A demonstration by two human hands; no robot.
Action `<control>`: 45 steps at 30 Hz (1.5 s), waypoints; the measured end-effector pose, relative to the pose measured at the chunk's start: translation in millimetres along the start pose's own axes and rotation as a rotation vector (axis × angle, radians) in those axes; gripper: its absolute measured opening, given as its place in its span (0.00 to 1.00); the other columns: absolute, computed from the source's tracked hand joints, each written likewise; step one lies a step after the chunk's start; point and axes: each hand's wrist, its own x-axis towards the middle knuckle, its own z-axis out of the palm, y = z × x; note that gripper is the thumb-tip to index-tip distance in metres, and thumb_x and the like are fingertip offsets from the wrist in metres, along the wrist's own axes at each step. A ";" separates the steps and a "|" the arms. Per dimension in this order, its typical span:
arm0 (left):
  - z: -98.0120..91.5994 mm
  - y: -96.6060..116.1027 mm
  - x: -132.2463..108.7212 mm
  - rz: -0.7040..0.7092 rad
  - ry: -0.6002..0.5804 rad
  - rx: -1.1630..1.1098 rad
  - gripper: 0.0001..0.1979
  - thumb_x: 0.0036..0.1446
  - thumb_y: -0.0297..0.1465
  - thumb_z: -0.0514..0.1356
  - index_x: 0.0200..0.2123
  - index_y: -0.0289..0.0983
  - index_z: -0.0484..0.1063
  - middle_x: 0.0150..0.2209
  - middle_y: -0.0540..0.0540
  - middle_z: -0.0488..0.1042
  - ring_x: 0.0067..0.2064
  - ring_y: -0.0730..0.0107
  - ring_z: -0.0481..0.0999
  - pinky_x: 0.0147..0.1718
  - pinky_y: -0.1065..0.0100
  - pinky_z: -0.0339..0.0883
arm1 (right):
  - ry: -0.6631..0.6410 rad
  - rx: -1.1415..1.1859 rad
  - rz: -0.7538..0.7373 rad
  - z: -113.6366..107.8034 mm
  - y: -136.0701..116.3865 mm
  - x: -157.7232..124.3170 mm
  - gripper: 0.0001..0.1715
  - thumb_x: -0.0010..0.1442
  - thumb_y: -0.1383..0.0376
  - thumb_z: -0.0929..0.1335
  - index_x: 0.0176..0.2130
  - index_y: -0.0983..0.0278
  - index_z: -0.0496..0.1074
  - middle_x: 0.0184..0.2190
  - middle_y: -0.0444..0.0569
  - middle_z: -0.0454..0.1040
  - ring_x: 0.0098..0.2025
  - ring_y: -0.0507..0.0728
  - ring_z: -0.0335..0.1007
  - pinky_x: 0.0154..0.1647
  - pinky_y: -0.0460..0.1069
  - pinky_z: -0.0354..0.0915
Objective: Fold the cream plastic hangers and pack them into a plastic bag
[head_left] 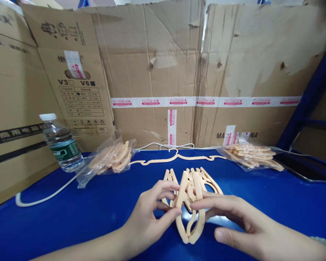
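A cream-coloured folding clothes hanger [199, 221] stands folded together in front of me, its two arms meeting at the bottom. My left hand [157, 208] pinches its left arm between thumb and fingers. My right hand [239, 217] touches the right arm with outstretched fingers, its thumb well apart. Just behind are several more folded hangers [210, 179], partly hidden by my fingers and the front hanger. Farther back an unfolded hanger [163, 159] lies flat with its hook toward the cardboard.
Clear bags of hanger parts lie at left [121, 159] and right [250, 154] on the blue table [84, 214]. A water bottle [62, 145] stands at left, near a white cable [47, 197]. A dark phone-like device [301, 166] lies far right. Cardboard sheets [152, 72] wall off the back.
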 end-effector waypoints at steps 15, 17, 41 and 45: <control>-11.0 0.0 0.4 0.280 -0.035 0.370 0.21 0.60 0.24 0.58 0.55 0.47 0.68 0.55 0.46 0.72 0.57 0.60 0.71 0.57 0.58 0.66 | 0.065 0.112 0.115 -36.1 4.3 6.9 0.29 0.62 0.53 0.70 0.59 0.58 0.68 0.57 0.53 0.70 0.56 0.64 0.69 0.57 0.60 0.66; -11.9 -2.2 0.5 0.263 -0.024 0.397 0.20 0.61 0.25 0.56 0.55 0.48 0.68 0.55 0.46 0.72 0.56 0.62 0.72 0.54 0.61 0.68 | 0.149 0.013 0.133 -55.2 5.2 9.2 0.27 0.61 0.51 0.70 0.57 0.58 0.72 0.55 0.52 0.72 0.56 0.65 0.68 0.58 0.59 0.64; -11.6 -5.9 0.7 0.276 -0.064 0.515 0.18 0.62 0.25 0.54 0.52 0.48 0.68 0.54 0.47 0.72 0.55 0.65 0.73 0.55 0.63 0.68 | -0.140 -0.720 0.512 -88.5 14.1 -0.2 0.58 0.48 0.44 0.73 0.69 0.57 0.51 0.56 0.58 0.63 0.52 0.71 0.68 0.52 0.61 0.66; -9.4 -4.2 -1.6 0.355 -0.155 0.578 0.21 0.60 0.23 0.53 0.54 0.47 0.67 0.56 0.45 0.70 0.58 0.63 0.70 0.56 0.61 0.67 | -0.127 -0.707 0.547 -80.2 10.8 0.3 0.59 0.48 0.46 0.73 0.70 0.56 0.48 0.56 0.57 0.60 0.46 0.67 0.70 0.48 0.58 0.68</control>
